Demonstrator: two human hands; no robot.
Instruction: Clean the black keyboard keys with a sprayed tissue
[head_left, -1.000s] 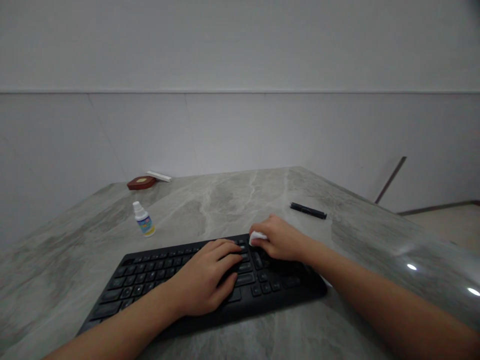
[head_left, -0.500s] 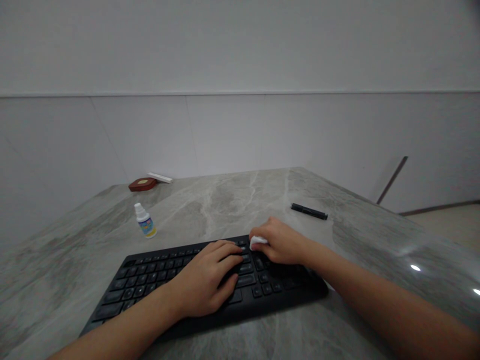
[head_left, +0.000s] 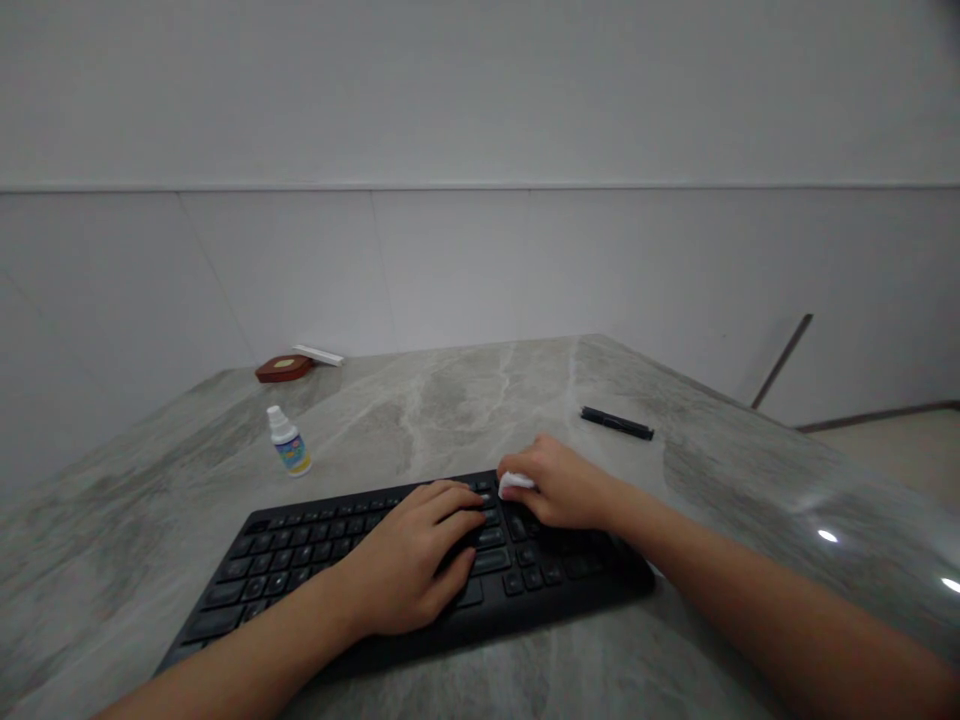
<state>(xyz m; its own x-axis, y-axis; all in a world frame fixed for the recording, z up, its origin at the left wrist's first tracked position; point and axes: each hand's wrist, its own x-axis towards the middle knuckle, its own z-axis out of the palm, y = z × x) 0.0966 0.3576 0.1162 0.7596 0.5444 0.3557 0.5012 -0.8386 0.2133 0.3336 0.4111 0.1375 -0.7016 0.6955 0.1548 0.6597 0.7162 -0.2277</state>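
Black keyboard (head_left: pixel 491 560) lies at a slight slant on a grey marbled table (head_left: pixel 465 410), close in front of the person, as a right hand (head_left: pixel 559 485) works near its far edge with a crumpled white wad (head_left: pixel 516 484). Little has changed over the past second: the right hand and the wad have shifted only slightly, the left hand (head_left: pixel 424 560) has stayed put, and attention seems to remain on one small patch of keys. The keyboard shows a matte dark frame and dark keys, those at its left end in plain view, others covered by the hands or lost in shadow. The right thumb and fingers are closed around the wad; how hard it presses cannot be told. The left fingers, loosely spread, rest across the keys and grasp nothing that shows. Beyond the keyboard, a small white bottle (head_left: pixel 291 445) with a colorful label stands at left and a black pen (head_left: pixel 616 423) lies at right; farther back, a reddish-brown case (head_left: pixel 284 369) sits beside a white strip (head_left: pixel 319 355) near the pale wall (head_left: pixel 450 90).
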